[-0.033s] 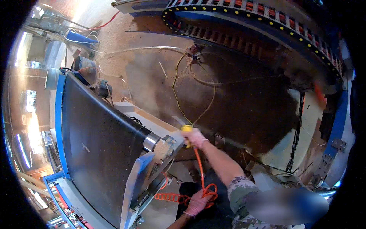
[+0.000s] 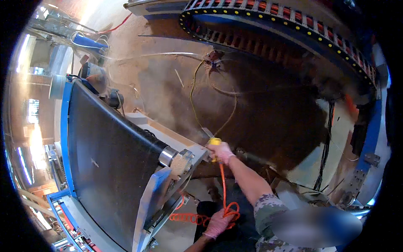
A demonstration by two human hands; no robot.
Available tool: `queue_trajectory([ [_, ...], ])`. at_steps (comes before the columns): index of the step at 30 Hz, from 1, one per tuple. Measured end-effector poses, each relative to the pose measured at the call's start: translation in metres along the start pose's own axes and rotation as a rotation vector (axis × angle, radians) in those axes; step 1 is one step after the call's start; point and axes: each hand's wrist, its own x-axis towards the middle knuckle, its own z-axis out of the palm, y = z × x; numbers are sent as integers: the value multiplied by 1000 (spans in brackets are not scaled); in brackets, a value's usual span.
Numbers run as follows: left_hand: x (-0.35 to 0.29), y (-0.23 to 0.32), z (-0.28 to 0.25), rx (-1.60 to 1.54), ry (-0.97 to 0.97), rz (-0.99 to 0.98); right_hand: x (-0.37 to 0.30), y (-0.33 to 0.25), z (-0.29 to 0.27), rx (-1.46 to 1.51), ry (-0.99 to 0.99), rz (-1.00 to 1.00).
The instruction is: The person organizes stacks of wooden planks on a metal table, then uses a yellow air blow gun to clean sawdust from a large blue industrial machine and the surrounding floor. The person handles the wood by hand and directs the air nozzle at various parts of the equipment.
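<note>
My right hand [image 2: 221, 152], in a pale pinkish glove, is wrapped round a yellow air blow gun [image 2: 215, 142]. Its light-coloured nozzle [image 2: 207, 132] points away and slightly left, over the dusty floor. An orange air hose [image 2: 223, 180] runs from the gun's lower end back to my left hand [image 2: 218, 222]. That hand, gloved alike, is closed round gathered loops of the hose, and more coils [image 2: 187, 218] stretch left from it. The gun is just right of a conveyor's metal end bracket [image 2: 184, 161]; whether it touches is unclear.
A black conveyor belt [image 2: 111, 164] with a blue frame fills the left side. Yellow-green wire [image 2: 194, 84] and other cables lie on the brown, dusty floor. A cable chain [image 2: 285, 25] with yellow dots curves across the far side. Black cables [image 2: 326, 147] run along the right.
My right hand and the blow gun have shifted a little to the right. The left hand stays in place on the hose.
</note>
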Motion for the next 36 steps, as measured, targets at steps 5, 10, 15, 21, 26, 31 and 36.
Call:
queue_trajectory([
  [5, -12, 67, 2, 112, 51, 64, 7, 10, -114, 408, 524, -123],
  [10, -7, 68, 14, -39, 23, 6, 10, -30, -95, 332, 351, -160],
  [15, -18, 77, 14, 79, 53, 98, 15, -45, -57, 179, 290, -89],
  [21, -18, 31, 6, 41, -3, 53, 2, -44, 1, 5, 57, 34],
  [26, -58, 10, -17, 89, 1, 227, -12, -23, 44, -157, -61, -144],
  [31, -84, -61, -47, 422, 99, 460, -84, -3, 68, -166, -206, -98],
  [36, -135, -163, -99, 591, 133, 559, -134, 113, 12, -90, 28, -152],
])
